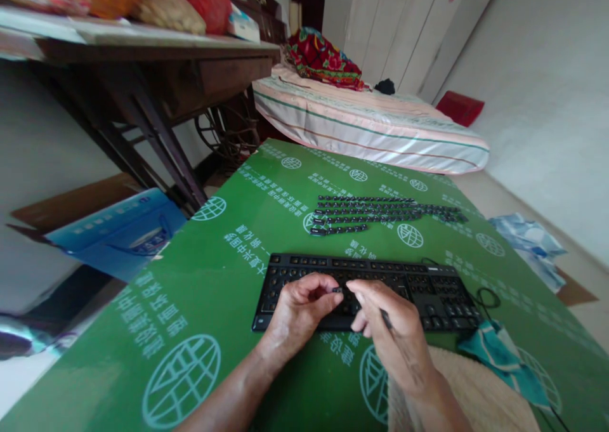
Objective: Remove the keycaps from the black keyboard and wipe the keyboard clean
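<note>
A black computer keyboard (304, 264) lies across the green board, its key positions bare over much of the left and middle. My left hand (299, 308) is above its front half, thumb and forefinger closed on a small black keycap (337, 290). Close by on the right, my right hand (392, 321) is curled with the forefinger reaching toward that keycap. A dark bit of something shows among its fingers; what it is I cannot make out. Behind the keyboard, rows of loose black keycaps (366, 210) are lined up on the board.
The green printed board (228, 305) serves as the work surface. Right of the keyboard lie a teal checked cloth (504, 359) and a cable loop (489, 297). A beige round mat (480, 387) sits at the front. A sewing table (166, 51) stands left; a bed (371, 121) is behind.
</note>
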The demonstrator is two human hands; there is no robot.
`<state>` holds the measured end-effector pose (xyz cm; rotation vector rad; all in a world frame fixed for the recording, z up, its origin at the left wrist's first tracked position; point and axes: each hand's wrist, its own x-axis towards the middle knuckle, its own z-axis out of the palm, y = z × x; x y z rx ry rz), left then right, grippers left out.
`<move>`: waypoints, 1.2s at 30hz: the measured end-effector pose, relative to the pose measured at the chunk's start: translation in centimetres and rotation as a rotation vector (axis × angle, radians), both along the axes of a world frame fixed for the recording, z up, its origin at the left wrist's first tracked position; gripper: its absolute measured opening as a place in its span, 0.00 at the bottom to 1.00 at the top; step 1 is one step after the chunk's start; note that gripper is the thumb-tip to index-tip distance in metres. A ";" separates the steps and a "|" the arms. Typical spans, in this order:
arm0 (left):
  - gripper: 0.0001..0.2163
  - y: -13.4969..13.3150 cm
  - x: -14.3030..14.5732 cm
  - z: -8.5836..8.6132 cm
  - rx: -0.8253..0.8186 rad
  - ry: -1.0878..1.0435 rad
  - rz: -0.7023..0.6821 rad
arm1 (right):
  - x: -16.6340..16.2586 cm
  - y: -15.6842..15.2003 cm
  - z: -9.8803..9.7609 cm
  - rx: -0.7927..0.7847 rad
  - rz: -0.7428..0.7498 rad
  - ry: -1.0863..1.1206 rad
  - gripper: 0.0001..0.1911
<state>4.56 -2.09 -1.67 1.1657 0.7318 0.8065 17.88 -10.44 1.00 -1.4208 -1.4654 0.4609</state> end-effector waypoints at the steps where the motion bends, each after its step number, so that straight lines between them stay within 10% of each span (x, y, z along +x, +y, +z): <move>1: 0.06 0.0 0.0 0.0 -0.013 -0.013 -0.008 | 0.0 0.1 -0.3 0.013 0.023 -0.054 0.14; 20: 0.11 0.2 -0.5 0.8 -0.167 -0.101 -0.113 | 1.0 1.5 -0.2 -0.041 0.099 -0.538 0.10; 36: 0.06 0.2 -0.4 0.9 0.014 0.131 -0.054 | 14.1 10.8 -2.4 -0.307 -0.167 -0.898 0.11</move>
